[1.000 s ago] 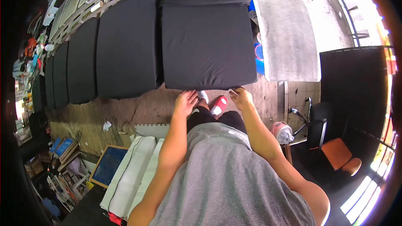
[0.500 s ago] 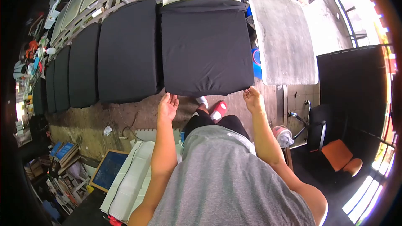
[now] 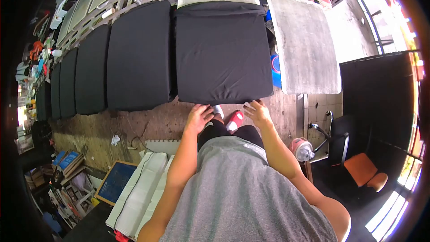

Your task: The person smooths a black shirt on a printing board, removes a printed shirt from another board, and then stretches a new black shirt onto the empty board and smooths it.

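A board covered in black cloth (image 3: pixel 224 51) lies straight ahead, its cloth bunched at the far end and wrinkled along the near edge. My left hand (image 3: pixel 199 117) is at that near edge, left of the middle, with fingers spread. Right of the middle, my right hand (image 3: pixel 258 112) is at the same edge, fingers apart and partly curled. Neither hand shows anything held. Whether the fingertips touch the cloth is unclear.
More black-covered boards (image 3: pixel 139 56) line up to the left. A bare grey board (image 3: pixel 307 45) lies at right, with a blue container (image 3: pixel 276 69) beside it. White sheets (image 3: pixel 141 192), a bucket (image 3: pixel 303 149) and a chair (image 3: pixel 339 139) stand nearer me.
Both hands have moved inward from the near corners of the black-covered board, closer together. The cloth looks much the same, and the view has shifted slightly.
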A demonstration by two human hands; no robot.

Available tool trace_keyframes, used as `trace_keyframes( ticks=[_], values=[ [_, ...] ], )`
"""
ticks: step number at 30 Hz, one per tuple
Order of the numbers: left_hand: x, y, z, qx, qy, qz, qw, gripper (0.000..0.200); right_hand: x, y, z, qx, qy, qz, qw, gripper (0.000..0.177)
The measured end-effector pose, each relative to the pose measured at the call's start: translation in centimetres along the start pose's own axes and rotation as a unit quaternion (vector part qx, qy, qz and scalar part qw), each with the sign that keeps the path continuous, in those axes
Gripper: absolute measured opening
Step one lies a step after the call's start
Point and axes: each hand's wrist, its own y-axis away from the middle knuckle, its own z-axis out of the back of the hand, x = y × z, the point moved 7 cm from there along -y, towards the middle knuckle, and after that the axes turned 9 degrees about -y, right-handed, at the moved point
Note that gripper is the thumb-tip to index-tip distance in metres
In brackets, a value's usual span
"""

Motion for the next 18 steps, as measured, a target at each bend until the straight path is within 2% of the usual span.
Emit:
trace_keyframes(
  ticks=[1, 3, 5, 6, 8, 9, 10, 11, 12, 13, 14, 15, 16, 18],
  values=[
    [0.4, -0.3, -1.1, 0.011, 0.009, 0.003, 1.000, 0.028, -0.6, 0.4, -1.1, 0.016, 0.047, -0.016, 0.999, 0.051],
    [0.9, -1.1, -2.0, 0.022, 0.019, 0.007, 1.000, 0.028, -0.9, 0.1, -1.9, 0.017, 0.053, -0.006, 0.998, 0.052],
    [1.6, -2.6, -0.9, -0.035, 0.000, -0.015, 0.999, 0.027, -1.6, -2.3, -0.3, -0.006, 0.102, 0.031, 0.994, 0.047],
    [1.7, -2.8, -0.9, -0.034, 0.001, -0.015, 0.999, 0.027, -2.5, -3.4, 0.7, -0.006, 0.102, 0.032, 0.994, 0.047],
    [1.4, -3.1, -0.9, -0.029, -0.018, -0.011, 0.999, 0.022, -2.0, -4.0, 0.8, 0.054, 0.233, 0.184, 0.953, 0.023],
    [1.1, -2.8, -0.6, -0.028, -0.018, -0.013, 0.999, 0.022, -1.9, -3.4, 0.7, 0.056, 0.233, 0.185, 0.953, 0.023],
    [1.3, -2.3, -0.3, -0.015, -0.113, 0.024, 0.993, 0.024, -2.5, -2.7, 1.5, -0.023, 0.286, 0.080, 0.955, 0.021],
    [1.2, -1.9, -0.1, 0.000, -0.207, 0.059, 0.977, 0.027, -2.9, -1.4, 2.3, -0.100, 0.333, -0.025, 0.937, 0.020],
    [1.4, -1.8, 0.6, 0.013, -0.290, 0.048, 0.956, 0.030, -2.4, 0.4, 1.3, -0.070, 0.400, -0.032, 0.913, 0.021],
    [0.1, -0.5, 0.4, -0.018, -0.422, -0.017, 0.906, 0.029, -2.3, 1.9, 0.8, -0.040, 0.465, -0.039, 0.884, 0.022],
    [-1.3, 0.6, -0.5, -0.011, -0.524, -0.095, 0.846, 0.027, -2.3, 1.4, 0.9, -0.003, 0.589, 0.054, 0.806, 0.030],
    [-2.8, 1.8, -1.7, -0.005, -0.615, -0.169, 0.770, 0.025, -1.7, 2.1, -0.1, -0.002, 0.589, 0.057, 0.806, 0.030],
    [-3.9, 2.8, -3.0, -0.006, -0.615, -0.172, 0.770, 0.025, -0.3, 4.0, -3.5, 0.042, 0.627, 0.129, 0.767, 0.027],
    [-7.3, 4.8, -7.3, -0.020, -0.645, -0.284, 0.709, 0.022, 0.8, 4.8, -8.7, 0.109, 0.682, 0.293, 0.661, 0.023]
  ],
)
